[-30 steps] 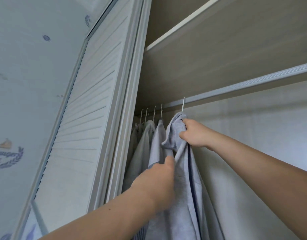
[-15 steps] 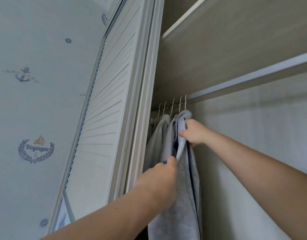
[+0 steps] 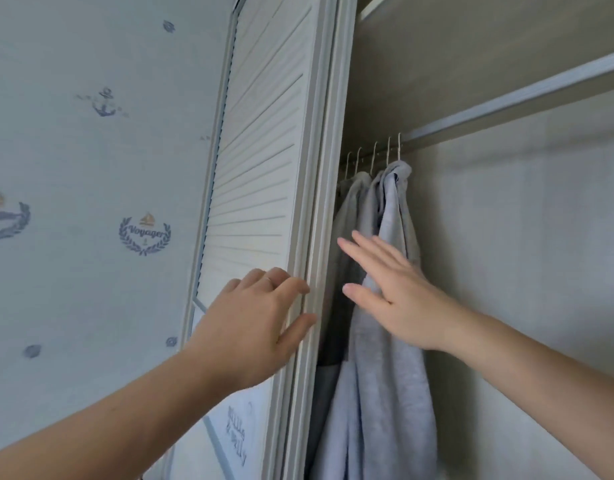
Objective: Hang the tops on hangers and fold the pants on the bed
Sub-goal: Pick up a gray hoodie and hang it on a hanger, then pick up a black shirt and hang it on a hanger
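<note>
A light grey top (image 3: 392,375) hangs on a white hanger (image 3: 399,147) from the wardrobe rail (image 3: 506,102), last on the right in a row of several hung tops (image 3: 354,202). My right hand (image 3: 392,289) is in front of the grey top with straight, spread fingers and holds nothing. My left hand (image 3: 253,317) sits at the edge of the louvred wardrobe door (image 3: 264,168), its fingers loosely bent towards the door frame and holding nothing. No pants or bed are in view.
A shelf board (image 3: 472,46) runs above the rail. The wardrobe's pale back wall (image 3: 523,271) fills the right side. Wallpaper with anchor and Voyager prints (image 3: 144,233) covers the wall to the left of the door.
Both hands have let go of the grey top. My right hand dropped from the collar and opened flat. My left hand moved left to the door edge. The top was slid left against the others.
</note>
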